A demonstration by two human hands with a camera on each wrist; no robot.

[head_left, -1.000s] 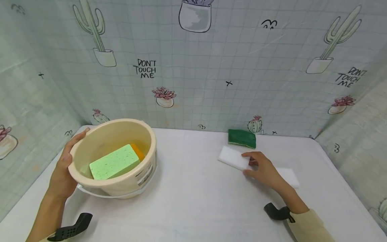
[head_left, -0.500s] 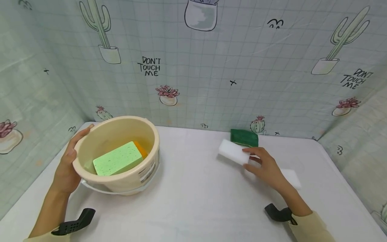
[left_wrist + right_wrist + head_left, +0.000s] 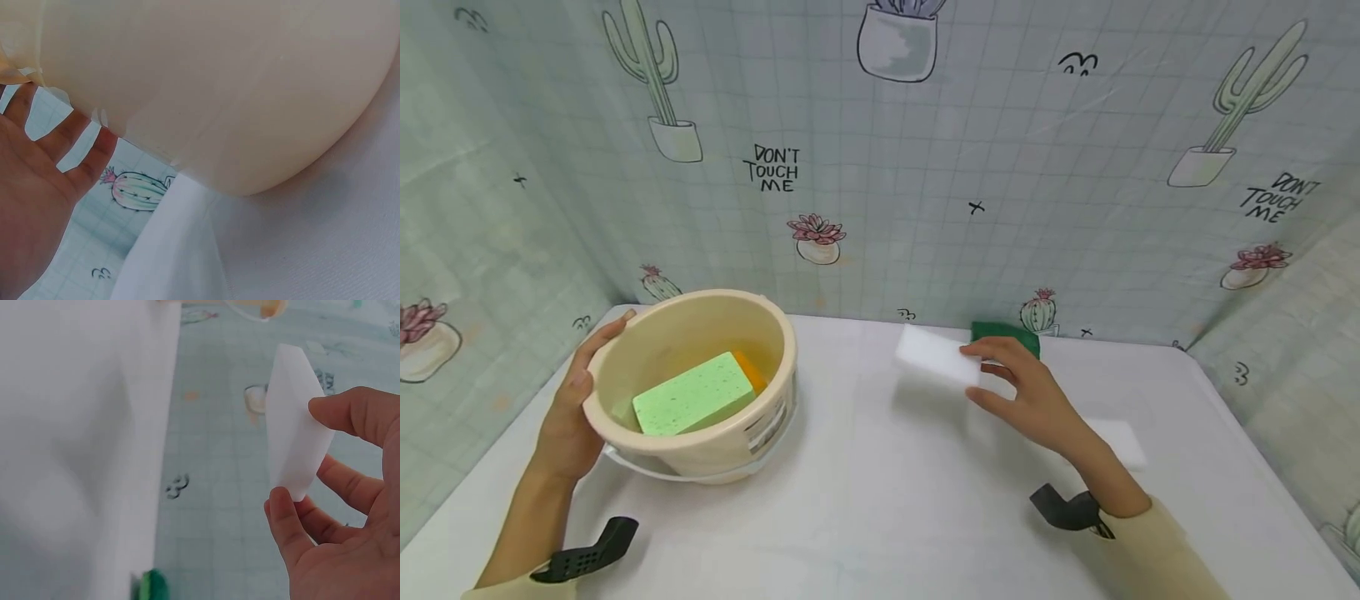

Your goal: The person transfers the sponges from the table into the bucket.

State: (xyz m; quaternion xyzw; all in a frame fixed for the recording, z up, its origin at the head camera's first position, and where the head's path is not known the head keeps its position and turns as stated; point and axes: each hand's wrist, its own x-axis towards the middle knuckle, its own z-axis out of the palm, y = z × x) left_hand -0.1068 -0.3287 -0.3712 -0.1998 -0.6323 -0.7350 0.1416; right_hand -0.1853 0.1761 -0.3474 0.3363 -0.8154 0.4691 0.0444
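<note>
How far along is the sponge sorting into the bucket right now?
Done: a light green sponge and an orange one lie in the bucket, which the left hand steadies. In hand: the right hand pinches a white sponge above the table. Left: another white sponge and a dark green one on the table.

Both hands are bare, with no rings or gloves in view. The left hand (image 3: pixel 568 417) and right hand (image 3: pixel 1030 400) each come out of a pale cream long sleeve (image 3: pixel 1157 550), seen only at 5 and 7 o'clock of the head view. A black mount (image 3: pixel 1067 510) sits at each wrist; the left one (image 3: pixel 587 557) has small holes, perhaps a perforated strap.
</note>
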